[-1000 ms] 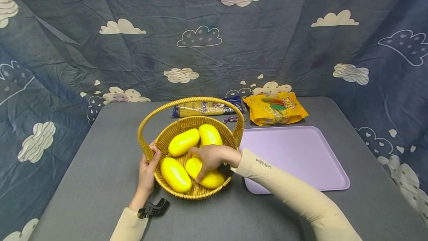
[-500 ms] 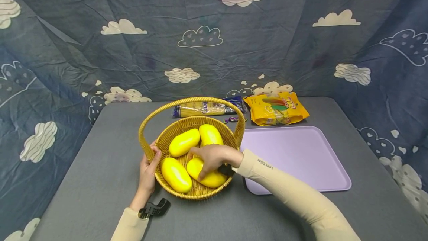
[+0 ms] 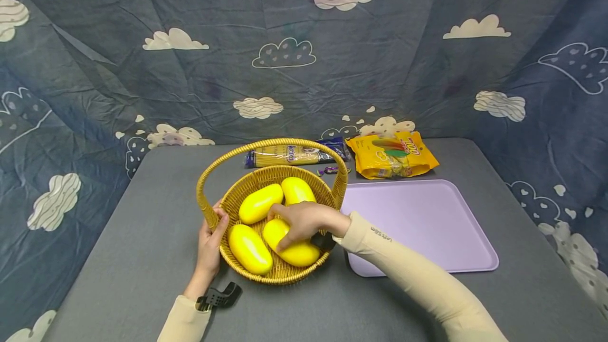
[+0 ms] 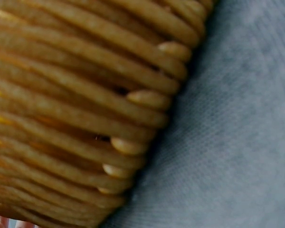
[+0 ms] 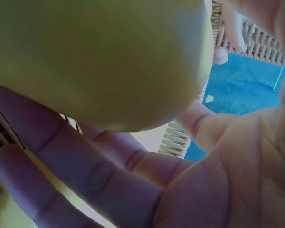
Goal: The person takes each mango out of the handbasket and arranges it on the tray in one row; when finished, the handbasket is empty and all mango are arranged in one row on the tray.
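The left fingers [image 3: 220,226] hold the wicker basket [image 3: 268,175] while the right fingers [image 3: 280,210] grip a yellow oblong [image 3: 299,255] inside.

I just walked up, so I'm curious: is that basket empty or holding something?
Holding something: four yellow oblong objects are inside the basket, and the right hand grips one.

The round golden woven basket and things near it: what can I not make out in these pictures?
Head view: the near end of the far-right yellow oval fruit, hidden by the right hand.
Head view: most fingers of the left hand, hidden by the golden woven basket.
Head view: print on the small purple wrapper, too small.
Right wrist view: part of the gripped fruit, cut off above.
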Tool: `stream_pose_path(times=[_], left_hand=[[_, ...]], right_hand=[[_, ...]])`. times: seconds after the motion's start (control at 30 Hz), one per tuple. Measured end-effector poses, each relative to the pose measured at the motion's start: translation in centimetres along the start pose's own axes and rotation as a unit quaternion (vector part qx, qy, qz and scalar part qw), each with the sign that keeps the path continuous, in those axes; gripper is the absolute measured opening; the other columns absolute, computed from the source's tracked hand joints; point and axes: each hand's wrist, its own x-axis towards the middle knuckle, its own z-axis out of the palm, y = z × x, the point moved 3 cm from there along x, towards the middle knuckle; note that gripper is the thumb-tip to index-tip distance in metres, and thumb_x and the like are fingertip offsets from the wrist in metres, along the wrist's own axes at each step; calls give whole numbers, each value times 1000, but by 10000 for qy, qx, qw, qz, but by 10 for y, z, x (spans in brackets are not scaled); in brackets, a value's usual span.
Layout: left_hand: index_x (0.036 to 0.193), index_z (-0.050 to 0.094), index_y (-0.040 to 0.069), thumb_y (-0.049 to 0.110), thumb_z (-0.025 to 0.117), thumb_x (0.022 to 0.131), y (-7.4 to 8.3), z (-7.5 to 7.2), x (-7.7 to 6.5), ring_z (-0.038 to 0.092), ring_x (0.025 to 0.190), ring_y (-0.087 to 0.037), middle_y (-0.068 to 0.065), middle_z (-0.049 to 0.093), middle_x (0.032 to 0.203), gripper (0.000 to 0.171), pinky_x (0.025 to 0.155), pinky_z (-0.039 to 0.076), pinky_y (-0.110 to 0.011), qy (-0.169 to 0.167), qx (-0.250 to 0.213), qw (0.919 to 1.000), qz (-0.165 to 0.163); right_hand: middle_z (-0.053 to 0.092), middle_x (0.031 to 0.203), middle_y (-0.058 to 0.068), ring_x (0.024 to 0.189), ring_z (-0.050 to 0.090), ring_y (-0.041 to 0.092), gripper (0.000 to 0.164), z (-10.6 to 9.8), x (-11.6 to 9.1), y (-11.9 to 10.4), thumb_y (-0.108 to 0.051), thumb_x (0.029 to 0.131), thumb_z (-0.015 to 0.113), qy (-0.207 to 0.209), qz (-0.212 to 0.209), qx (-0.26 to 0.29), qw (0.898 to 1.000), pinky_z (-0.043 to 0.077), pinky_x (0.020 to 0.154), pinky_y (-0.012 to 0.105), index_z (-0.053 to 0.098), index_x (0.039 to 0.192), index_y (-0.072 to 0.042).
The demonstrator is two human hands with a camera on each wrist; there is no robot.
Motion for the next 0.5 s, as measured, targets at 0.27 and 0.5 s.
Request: stream_pose_path(times=[0.27, 0.5], left_hand=[[103, 41, -11, 0, 47, 97, -1, 0, 0, 32, 130, -29, -26, 40, 134, 14, 106, 24, -24, -5, -43, 10000, -6], [102, 43, -8, 1, 47, 97, -1, 0, 1, 34, 129, -27, -24, 42, 131, 11, 106, 25, -24, 6, -42, 10000, -29]], right_hand=[[58, 113, 5, 92, 53, 16, 56, -4, -3, -1, -39, 79, 76, 142, -132, 184, 9996, 42, 82, 31, 44, 123, -23], [58, 115, 1, 93, 53, 15, 57, -12, -8, -2, -40, 77, 77, 559, -298, 270, 9976, 42, 81, 32, 46, 123, -25]])
